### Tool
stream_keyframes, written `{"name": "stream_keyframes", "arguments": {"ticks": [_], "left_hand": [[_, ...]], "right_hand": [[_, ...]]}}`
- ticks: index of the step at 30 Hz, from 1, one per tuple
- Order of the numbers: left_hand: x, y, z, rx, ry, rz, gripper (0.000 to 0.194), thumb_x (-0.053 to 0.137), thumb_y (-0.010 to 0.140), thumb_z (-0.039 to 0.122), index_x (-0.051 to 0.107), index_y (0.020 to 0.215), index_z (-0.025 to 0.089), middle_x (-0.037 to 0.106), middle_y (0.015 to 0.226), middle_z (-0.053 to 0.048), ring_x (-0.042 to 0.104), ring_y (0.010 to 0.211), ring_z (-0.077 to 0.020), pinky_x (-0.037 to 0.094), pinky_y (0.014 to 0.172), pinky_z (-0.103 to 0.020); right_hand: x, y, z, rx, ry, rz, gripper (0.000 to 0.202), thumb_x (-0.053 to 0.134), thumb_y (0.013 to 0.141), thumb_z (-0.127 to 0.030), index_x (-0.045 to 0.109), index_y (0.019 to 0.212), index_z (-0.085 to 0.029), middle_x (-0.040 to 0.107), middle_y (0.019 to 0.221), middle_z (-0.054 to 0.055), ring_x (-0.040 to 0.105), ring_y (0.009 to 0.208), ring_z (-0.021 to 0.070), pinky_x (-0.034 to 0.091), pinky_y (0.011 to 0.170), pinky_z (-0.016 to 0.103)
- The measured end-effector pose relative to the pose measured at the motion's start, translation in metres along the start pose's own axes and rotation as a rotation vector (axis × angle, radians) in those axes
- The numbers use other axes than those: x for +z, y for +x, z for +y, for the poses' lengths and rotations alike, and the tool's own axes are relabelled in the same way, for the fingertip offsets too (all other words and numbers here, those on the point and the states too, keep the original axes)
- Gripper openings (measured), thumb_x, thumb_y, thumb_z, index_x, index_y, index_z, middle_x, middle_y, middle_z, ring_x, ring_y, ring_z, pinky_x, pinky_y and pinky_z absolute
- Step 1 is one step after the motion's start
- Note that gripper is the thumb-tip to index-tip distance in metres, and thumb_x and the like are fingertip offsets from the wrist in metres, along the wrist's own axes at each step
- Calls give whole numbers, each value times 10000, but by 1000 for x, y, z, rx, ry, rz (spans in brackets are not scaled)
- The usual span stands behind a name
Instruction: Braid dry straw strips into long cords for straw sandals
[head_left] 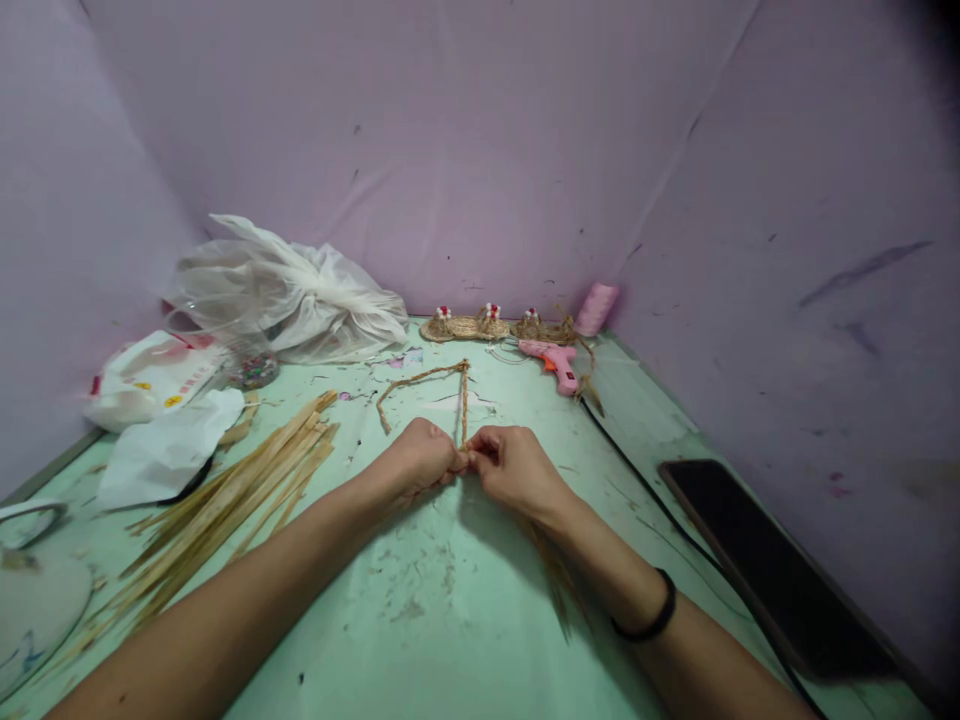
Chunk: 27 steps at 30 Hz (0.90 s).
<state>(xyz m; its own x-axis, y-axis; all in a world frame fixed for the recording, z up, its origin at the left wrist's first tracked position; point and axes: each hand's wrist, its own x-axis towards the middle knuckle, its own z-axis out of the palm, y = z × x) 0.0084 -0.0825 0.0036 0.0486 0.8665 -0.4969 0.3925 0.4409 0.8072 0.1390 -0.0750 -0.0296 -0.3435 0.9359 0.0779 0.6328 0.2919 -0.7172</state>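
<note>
My left hand [426, 455] and my right hand [514, 468] meet at the middle of the table, fingers closed on the near end of a braided straw cord [464, 405]. The braid runs straight away from my fingertips, then bends sharply at its far end and trails off to the left. Under my right forearm some loose dry straw strips [553, 575] stick out, partly hidden. A larger bundle of flat straw strips [225, 500] lies left of my left forearm. A black band circles my right wrist.
Woven straw soles with beads [465, 328], a pink glue gun [551, 362] and a pink thread spool [597, 309] are at the back. A black phone [772, 565] and cable [660, 485] lie right. Plastic bags [300, 295] and a bead jar [253, 370] stand left.
</note>
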Motion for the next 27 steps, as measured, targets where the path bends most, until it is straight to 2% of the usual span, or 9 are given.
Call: {"name": "stream_keyframes", "arguments": {"ticks": [4, 7, 9, 13, 16, 18, 21, 25, 27], "left_hand": [[6, 2, -4, 55, -82, -1, 214, 483, 517, 80, 351, 367, 157, 250, 269, 70, 187, 259, -23, 101, 309, -185], [7, 1, -3, -7, -85, -7, 175, 446, 509, 93, 356, 375, 161, 246, 270, 67, 181, 249, -26, 99, 310, -190], [6, 2, -4, -45, -103, -22, 162, 435, 503, 108, 352, 375, 166, 256, 270, 61, 187, 245, -32, 93, 310, -196], [1, 3, -8, -35, -174, -132, 178, 446, 517, 159, 338, 376, 177, 248, 282, 59, 177, 250, -37, 64, 310, -207], [-4, 1, -6, 15, -167, -113, 176, 484, 492, 131, 351, 381, 162, 255, 302, 69, 168, 266, -18, 65, 317, -198], [-7, 0, -5, 55, -136, -101, 145, 497, 477, 101, 387, 393, 148, 262, 301, 73, 165, 272, -10, 67, 323, -194], [-11, 3, -6, 100, -115, -157, 105, 514, 493, 106, 437, 427, 137, 283, 307, 69, 184, 284, -15, 70, 332, -199], [-17, 7, -8, 147, -93, -219, 85, 544, 527, 144, 474, 479, 134, 274, 335, 75, 185, 308, -21, 76, 343, -203], [-19, 7, -8, 141, -63, -221, 96, 544, 541, 157, 472, 481, 137, 262, 333, 76, 169, 308, -22, 73, 345, -208]], "right_hand": [[-10, -10, -20, 82, -254, 64, 167, 460, 666, -171, 623, 641, -144, 624, 593, 61, 492, 523, 123, 278, 481, 224], [-14, -17, -35, 132, -358, 62, 182, 461, 665, -184, 630, 612, -141, 627, 586, 84, 505, 523, 144, 256, 468, 241], [-13, -21, -41, 133, -376, 37, 197, 452, 671, -180, 634, 607, -142, 628, 585, 90, 513, 522, 150, 246, 463, 249], [-2, -25, -45, 112, -374, 20, 221, 434, 696, -165, 651, 662, -141, 646, 635, 100, 532, 543, 160, 248, 473, 260], [5, -28, -48, 103, -365, 22, 229, 431, 703, -148, 659, 699, -132, 653, 670, 106, 540, 558, 158, 267, 491, 260], [5, -29, -49, 88, -332, -32, 204, 455, 687, -146, 658, 669, -136, 649, 648, 90, 533, 547, 147, 276, 490, 250], [-6, -24, -45, 95, -237, -108, 147, 512, 651, -179, 650, 607, -153, 621, 569, 48, 504, 503, 122, 277, 464, 228], [-24, -8, -29, 240, 16, 90, 137, 512, 673, -218, 630, 668, -149, 613, 601, 35, 498, 516, 107, 310, 459, 206], [-24, -3, -25, 335, 282, 37, 117, 494, 688, -187, 596, 675, -133, 596, 596, 33, 497, 509, 96, 327, 458, 196]]}}
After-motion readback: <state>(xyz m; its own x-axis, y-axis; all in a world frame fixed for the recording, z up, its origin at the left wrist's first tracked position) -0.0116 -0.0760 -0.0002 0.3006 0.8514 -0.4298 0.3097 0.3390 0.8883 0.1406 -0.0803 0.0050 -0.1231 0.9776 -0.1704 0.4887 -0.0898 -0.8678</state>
